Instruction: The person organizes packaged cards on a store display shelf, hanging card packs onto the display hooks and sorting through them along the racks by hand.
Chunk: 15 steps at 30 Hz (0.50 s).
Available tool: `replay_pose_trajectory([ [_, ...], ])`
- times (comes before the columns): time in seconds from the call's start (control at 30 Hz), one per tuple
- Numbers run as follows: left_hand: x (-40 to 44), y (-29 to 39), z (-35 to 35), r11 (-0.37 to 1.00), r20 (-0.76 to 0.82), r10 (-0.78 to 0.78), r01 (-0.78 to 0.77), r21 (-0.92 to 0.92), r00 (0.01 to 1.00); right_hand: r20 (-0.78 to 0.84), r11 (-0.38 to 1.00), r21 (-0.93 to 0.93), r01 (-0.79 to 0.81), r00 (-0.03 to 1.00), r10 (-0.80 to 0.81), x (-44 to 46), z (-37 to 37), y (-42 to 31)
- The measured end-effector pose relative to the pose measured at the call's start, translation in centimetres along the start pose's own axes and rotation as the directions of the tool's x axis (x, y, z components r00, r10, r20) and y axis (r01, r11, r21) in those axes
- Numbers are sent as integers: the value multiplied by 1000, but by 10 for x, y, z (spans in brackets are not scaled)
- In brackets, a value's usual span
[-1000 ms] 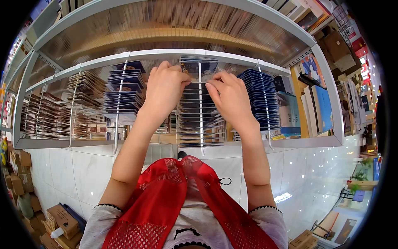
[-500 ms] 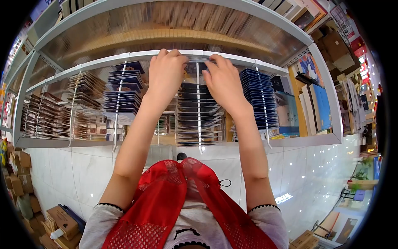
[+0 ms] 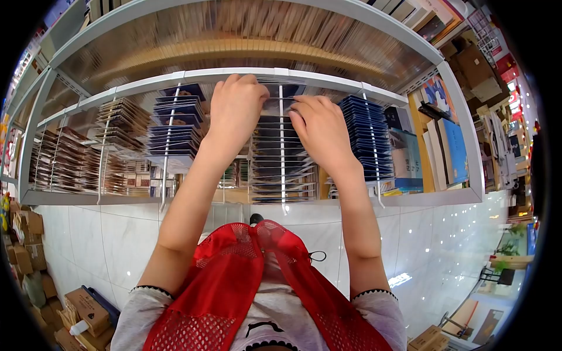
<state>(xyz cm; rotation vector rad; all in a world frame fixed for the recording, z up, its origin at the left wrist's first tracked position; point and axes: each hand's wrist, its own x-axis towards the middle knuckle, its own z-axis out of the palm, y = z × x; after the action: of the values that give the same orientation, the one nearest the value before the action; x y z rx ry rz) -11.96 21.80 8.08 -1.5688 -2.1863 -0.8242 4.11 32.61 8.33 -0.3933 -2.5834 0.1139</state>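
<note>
Dark flat packets (image 3: 269,158) hang in a row on a white metal hook (image 3: 283,175) in the middle of the rack. At the left side of that hook, near its back end, my left hand (image 3: 237,108) has its fingers curled at the edge of a packet. My right hand (image 3: 322,126) is on the other side, thumb and fingers bent around the right edge of a packet. Thin clear-edged packets (image 3: 293,88) hang behind the fingers, close to the rail. Both sets of fingertips are partly hidden.
Blue packets (image 3: 366,137) hang right of my right hand, and more dark blue ones (image 3: 172,126) left of my left hand. Brown packets (image 3: 64,161) hang farther left. The white rail (image 3: 205,75) crosses behind. Books (image 3: 451,155) stand at the right; cardboard boxes (image 3: 88,307) sit lower left.
Both hands first moved back toward the rail with packets between them, then came slightly forward again. My right hand has shifted a little right and toward me since half a second ago.
</note>
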Motion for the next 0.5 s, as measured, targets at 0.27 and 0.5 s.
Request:
replay_pose_trajectory([
  [0.27,-10,6,-10,1000,39,19,-19,10,999,58,1000,6,-22,998,22,-14,-11,-10],
  [0.5,-8,13,-19,999,90,-6,10,-46,996,41,1000,27,-6,999,5,-13,-15,-10],
])
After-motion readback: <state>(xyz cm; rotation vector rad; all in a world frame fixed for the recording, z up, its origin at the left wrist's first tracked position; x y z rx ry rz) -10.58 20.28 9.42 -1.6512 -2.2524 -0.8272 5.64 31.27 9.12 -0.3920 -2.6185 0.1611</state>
